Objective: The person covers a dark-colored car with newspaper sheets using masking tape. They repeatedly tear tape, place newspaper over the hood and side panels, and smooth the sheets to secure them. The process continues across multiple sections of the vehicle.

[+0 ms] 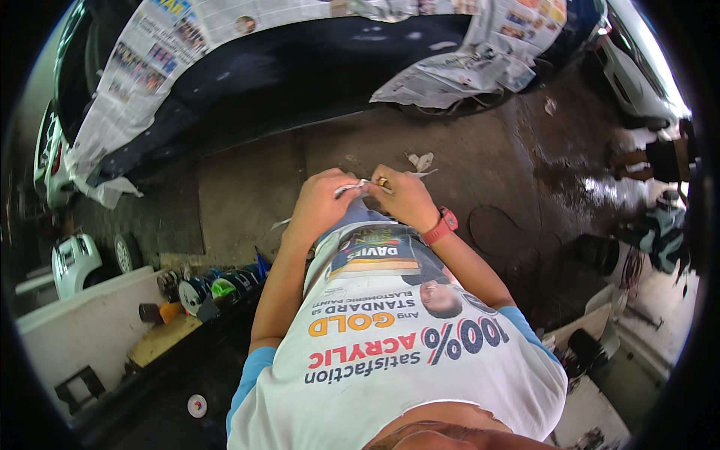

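Observation:
My two hands meet in front of my waist, fingertips almost touching. My left hand (324, 201) is closed in a pinch on a narrow white strip (349, 187), whose material I cannot make out. The fingers of my right hand (406, 198) are also closed, pinching the strip's other side. A small yellow bit (383, 182) shows at the right fingertips; its kind is unclear. Thin pale ends stick out beyond both hands, and the palms hide what lies between. A red watch (442, 225) is on my right wrist.
A dark car body (300, 82) stands ahead, partly masked with newspaper (154, 56); more paper covers its wheel at right. A crumpled pale scrap (421, 161) lies on the stained floor. Cans and discs (196, 292) crowd a shelf at lower left. A person (671, 159) is at far right.

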`<state>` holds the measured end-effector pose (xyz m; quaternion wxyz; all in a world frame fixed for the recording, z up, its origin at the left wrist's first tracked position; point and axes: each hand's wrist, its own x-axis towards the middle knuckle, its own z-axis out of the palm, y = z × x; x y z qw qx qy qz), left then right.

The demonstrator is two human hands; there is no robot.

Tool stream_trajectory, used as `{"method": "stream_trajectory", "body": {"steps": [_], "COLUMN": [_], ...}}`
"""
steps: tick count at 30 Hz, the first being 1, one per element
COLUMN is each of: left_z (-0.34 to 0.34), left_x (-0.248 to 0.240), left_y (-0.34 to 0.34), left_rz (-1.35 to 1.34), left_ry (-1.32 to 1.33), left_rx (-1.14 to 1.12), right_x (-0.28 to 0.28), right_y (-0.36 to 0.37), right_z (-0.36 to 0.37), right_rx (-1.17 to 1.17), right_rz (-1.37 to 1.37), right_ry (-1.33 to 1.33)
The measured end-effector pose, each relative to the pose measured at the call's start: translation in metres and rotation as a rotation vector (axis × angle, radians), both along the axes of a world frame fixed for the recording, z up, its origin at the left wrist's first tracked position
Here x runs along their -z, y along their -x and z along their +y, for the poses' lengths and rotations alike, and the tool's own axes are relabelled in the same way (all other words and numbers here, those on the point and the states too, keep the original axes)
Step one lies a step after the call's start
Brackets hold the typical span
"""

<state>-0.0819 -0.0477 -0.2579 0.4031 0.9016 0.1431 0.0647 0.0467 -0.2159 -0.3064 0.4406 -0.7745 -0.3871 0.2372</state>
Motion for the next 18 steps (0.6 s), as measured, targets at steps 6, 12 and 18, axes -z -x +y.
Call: {"method": "stream_trajectory", "body": {"steps": [6,12,18], "left_z": [-0.003,-0.005,-0.006], "left_x": [-0.005,-0.003,-0.002], "left_y": [-0.005,-0.010,-0.015], "left_rz": [0.054,0.060,0.087], "left_ry": [-0.007,-0.008,-0.048], "left_rx": [-0.019,-0.009,-0.006], "right_x": [0.001,0.002,-0.003], "right_y": [0.001,0.001,-0.001], "right_z": [-0.003,-0.004,-0.008], "right_rx": [0.013,0.056,0.059], "right_rz": [0.080,0.081,0.088], "right_ry": [-0.037,-0.048,-0.039]}}
